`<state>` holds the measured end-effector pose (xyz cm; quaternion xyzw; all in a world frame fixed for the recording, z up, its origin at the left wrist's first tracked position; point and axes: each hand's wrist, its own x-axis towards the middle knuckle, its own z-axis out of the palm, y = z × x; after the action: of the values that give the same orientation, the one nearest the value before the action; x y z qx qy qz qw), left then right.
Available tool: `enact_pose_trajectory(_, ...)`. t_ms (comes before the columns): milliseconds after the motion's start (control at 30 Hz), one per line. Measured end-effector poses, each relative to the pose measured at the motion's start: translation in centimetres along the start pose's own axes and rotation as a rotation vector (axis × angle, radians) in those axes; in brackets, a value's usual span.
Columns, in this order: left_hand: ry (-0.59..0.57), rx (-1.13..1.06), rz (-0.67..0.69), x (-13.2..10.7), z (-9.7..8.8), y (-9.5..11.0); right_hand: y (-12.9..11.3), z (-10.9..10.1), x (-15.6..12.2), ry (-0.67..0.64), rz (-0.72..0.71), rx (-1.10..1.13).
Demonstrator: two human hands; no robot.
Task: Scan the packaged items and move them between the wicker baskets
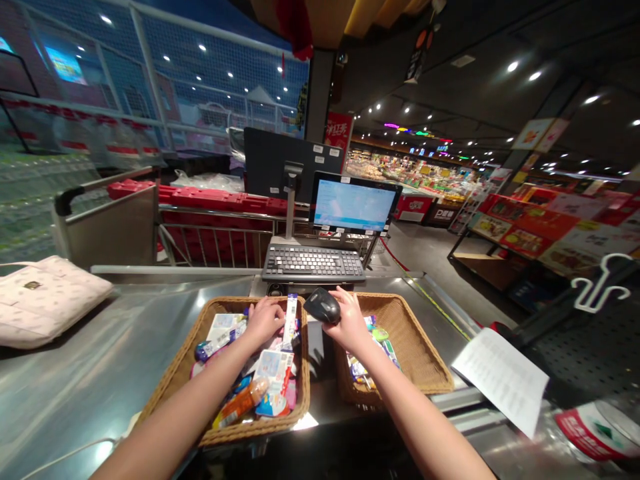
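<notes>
My left hand (265, 321) is over the left wicker basket (170, 373), fingers bent and closed at the edge of a narrow white-and-blue snack packet (291, 320). The packet stands tilted up near the basket's right rim. Around it lie several wrapped sweets and snacks, among them an orange packet (243, 402) and a white-and-red box (274, 371). My right hand (350, 320) grips a black handheld barcode scanner (323, 306), its head turned left toward the packet. Below the right hand is the right wicker basket (425, 350), with several small packets (385, 347) at its left side.
Behind the baskets stand a black keyboard (314, 261) and a lit monitor (355, 203). A pale handbag (47, 300) rests on the metal counter (120, 333) at left. At right are a paper sheet (503, 377) and a clear container with a red label (585, 430).
</notes>
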<state>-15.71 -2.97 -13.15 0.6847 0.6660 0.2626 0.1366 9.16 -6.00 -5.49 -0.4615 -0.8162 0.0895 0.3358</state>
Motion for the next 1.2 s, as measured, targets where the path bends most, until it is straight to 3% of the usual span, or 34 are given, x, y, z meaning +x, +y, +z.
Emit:
enact_pose_trajectory(133,0.054,0.133,0.077,-0.2,0.1,0.6,0.8,-0.7,-0.1,0.004,0.009,-0.016)
enact_pose_trajectory(267,0.087,0.108,0.161,0.4,-0.2,2.1,2.1,-1.9,-0.3,0.033,0.024,-0.031)
enact_pose_trajectory(567,-0.079,-0.026,0.348,1.9,1.5,8.0,5.1,-5.0,-1.3,0.154,0.043,-0.049)
enact_pose_trajectory(767,-0.202,0.006,0.492,2.2,4.5,12.5,6.9,-7.1,-2.2,0.179,0.119,-0.085)
enact_pose_trajectory(967,-0.352,0.264,0.680,2.4,8.3,16.9,9.3,-8.4,-3.3,0.191,0.182,-0.137)
enact_pose_trajectory(1200,-0.438,0.442,0.771,3.2,12.8,19.0,11.2,-9.5,-3.9,0.184,0.242,-0.142)
